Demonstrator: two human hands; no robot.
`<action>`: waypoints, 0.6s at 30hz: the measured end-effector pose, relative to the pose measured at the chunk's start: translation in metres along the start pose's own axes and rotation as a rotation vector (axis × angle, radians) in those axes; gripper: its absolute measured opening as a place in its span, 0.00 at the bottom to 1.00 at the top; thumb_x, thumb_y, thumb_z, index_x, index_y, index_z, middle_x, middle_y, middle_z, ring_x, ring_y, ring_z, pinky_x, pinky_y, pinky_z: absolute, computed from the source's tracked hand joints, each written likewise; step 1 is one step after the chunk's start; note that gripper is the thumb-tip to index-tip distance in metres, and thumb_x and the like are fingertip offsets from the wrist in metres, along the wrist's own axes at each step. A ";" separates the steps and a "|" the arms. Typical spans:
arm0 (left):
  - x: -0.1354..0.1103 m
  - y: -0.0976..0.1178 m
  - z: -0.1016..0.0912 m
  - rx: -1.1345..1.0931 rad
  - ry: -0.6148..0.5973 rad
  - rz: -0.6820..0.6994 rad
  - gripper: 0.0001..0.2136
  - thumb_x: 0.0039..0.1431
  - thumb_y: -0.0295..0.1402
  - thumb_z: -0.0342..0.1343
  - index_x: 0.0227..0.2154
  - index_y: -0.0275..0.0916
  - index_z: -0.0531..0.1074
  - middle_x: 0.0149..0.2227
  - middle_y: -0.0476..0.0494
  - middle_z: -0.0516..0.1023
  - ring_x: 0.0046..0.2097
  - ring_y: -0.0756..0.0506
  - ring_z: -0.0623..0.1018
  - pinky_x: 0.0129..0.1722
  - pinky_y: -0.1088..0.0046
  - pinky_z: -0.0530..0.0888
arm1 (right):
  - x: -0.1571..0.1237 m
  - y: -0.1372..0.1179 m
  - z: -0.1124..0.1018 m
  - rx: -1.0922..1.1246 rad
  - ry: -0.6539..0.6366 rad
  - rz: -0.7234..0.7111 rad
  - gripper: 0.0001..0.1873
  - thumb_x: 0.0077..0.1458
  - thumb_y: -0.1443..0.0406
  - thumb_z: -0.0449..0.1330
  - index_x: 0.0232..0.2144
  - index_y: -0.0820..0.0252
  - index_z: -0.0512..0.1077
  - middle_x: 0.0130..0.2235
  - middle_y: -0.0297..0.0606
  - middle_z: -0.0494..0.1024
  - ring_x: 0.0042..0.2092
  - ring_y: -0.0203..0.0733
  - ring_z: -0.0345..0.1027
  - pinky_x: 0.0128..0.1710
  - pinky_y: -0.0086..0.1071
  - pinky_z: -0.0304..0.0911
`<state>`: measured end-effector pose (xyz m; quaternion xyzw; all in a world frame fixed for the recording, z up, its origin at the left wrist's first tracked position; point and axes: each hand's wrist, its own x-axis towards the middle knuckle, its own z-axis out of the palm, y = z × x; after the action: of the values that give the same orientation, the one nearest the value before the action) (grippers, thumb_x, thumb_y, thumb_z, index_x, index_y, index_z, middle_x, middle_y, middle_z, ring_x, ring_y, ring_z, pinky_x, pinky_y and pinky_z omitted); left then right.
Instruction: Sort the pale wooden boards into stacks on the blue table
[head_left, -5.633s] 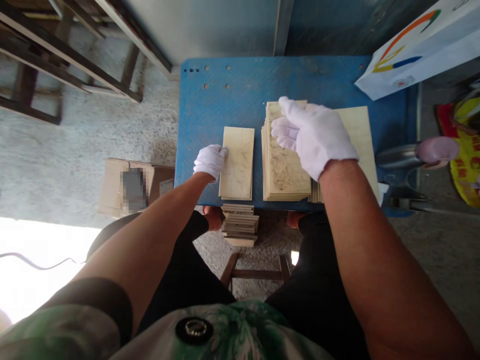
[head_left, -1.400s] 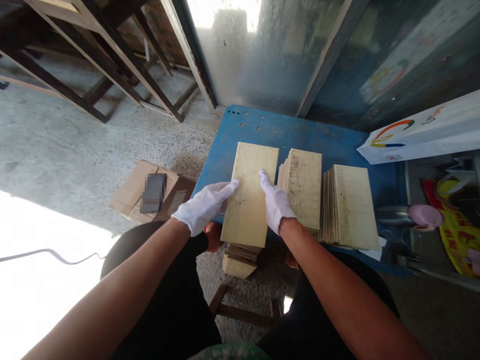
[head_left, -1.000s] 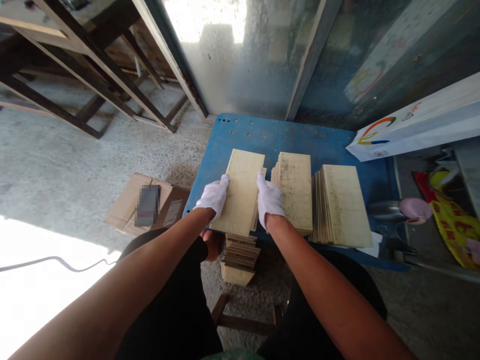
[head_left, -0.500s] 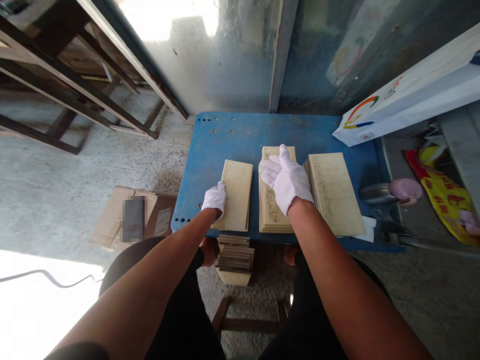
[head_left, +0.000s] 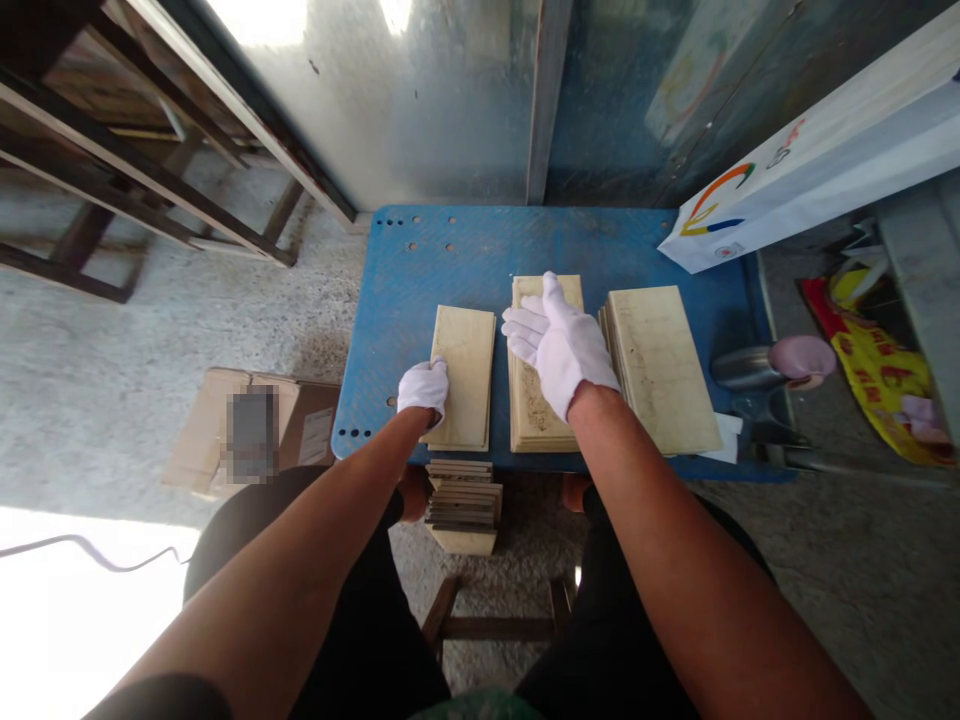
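Observation:
Both my hands wear white gloves over a blue table (head_left: 480, 250). My left hand (head_left: 424, 388) rests on the near left edge of a small pile of pale wooden boards (head_left: 465, 370) lying flat on the table. My right hand (head_left: 559, 340) hovers with fingers spread over the middle stack of boards (head_left: 536, 420), its fingertips near the stack's far end; whether it touches is unclear. A third, taller stack (head_left: 660, 365) lies to the right.
Below the table's front edge another stack of boards (head_left: 463, 495) sits between my knees. A white paper bag (head_left: 817, 150) leans at the back right. A metal cup with a pink lid (head_left: 780, 362) lies right. A cardboard box (head_left: 251, 430) sits on the floor left.
Earlier both hands held one board at its edges over the left pile. It now lies flat there; my right hand let go and moved over the middle stack.

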<state>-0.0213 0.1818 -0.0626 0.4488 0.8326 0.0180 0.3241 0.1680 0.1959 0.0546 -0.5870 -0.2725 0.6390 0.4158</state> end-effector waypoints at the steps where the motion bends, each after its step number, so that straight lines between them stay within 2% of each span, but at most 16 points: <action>1: -0.001 -0.001 0.000 0.030 0.003 0.015 0.23 0.64 0.45 0.40 0.41 0.37 0.76 0.43 0.34 0.80 0.47 0.38 0.78 0.43 0.68 0.70 | -0.001 -0.001 0.001 0.016 0.010 0.016 0.36 0.61 0.42 0.47 0.57 0.62 0.66 0.35 0.46 0.78 0.38 0.42 0.73 0.38 0.33 0.69; 4: -0.007 0.000 -0.002 0.218 0.058 0.065 0.21 0.61 0.46 0.43 0.40 0.36 0.75 0.44 0.30 0.78 0.47 0.34 0.77 0.44 0.62 0.71 | -0.007 -0.007 0.006 0.118 0.058 0.067 0.34 0.63 0.44 0.43 0.55 0.64 0.67 0.36 0.46 0.78 0.38 0.40 0.73 0.39 0.31 0.69; 7: -0.012 0.004 -0.004 0.350 0.134 0.071 0.23 0.60 0.47 0.45 0.44 0.33 0.72 0.47 0.25 0.74 0.48 0.30 0.75 0.44 0.56 0.72 | -0.012 -0.012 0.009 0.205 0.080 0.093 0.33 0.65 0.46 0.43 0.52 0.67 0.68 0.40 0.48 0.78 0.38 0.38 0.73 0.41 0.31 0.69; 10: -0.019 0.010 -0.003 0.315 0.183 0.055 0.29 0.57 0.52 0.47 0.51 0.31 0.66 0.49 0.24 0.71 0.49 0.30 0.74 0.46 0.55 0.72 | -0.010 -0.011 0.008 0.172 0.066 0.088 0.33 0.65 0.45 0.41 0.52 0.66 0.67 0.40 0.48 0.78 0.37 0.39 0.73 0.40 0.32 0.69; 12: -0.024 0.012 0.002 0.253 0.182 0.052 0.37 0.53 0.56 0.50 0.56 0.30 0.60 0.52 0.24 0.68 0.53 0.30 0.72 0.49 0.55 0.70 | -0.007 -0.008 0.006 0.124 0.061 0.072 0.34 0.64 0.44 0.40 0.53 0.64 0.68 0.38 0.47 0.78 0.36 0.39 0.73 0.39 0.33 0.69; 15: -0.034 0.008 0.016 0.188 0.153 0.046 0.49 0.46 0.60 0.55 0.62 0.28 0.48 0.58 0.21 0.61 0.60 0.29 0.64 0.55 0.54 0.66 | -0.002 -0.004 0.003 0.029 0.031 0.021 0.34 0.62 0.42 0.44 0.54 0.61 0.68 0.35 0.44 0.78 0.35 0.39 0.73 0.37 0.33 0.69; 18: -0.044 -0.005 0.036 0.187 0.105 -0.001 0.56 0.43 0.60 0.57 0.65 0.28 0.38 0.63 0.19 0.51 0.64 0.27 0.55 0.58 0.50 0.60 | 0.001 -0.001 0.002 -0.033 -0.001 -0.018 0.33 0.59 0.42 0.49 0.53 0.60 0.69 0.35 0.44 0.78 0.34 0.39 0.73 0.35 0.31 0.69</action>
<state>0.0119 0.1366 -0.0695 0.4752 0.8466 -0.0364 0.2369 0.1666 0.1975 0.0556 -0.5910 -0.2885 0.6309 0.4117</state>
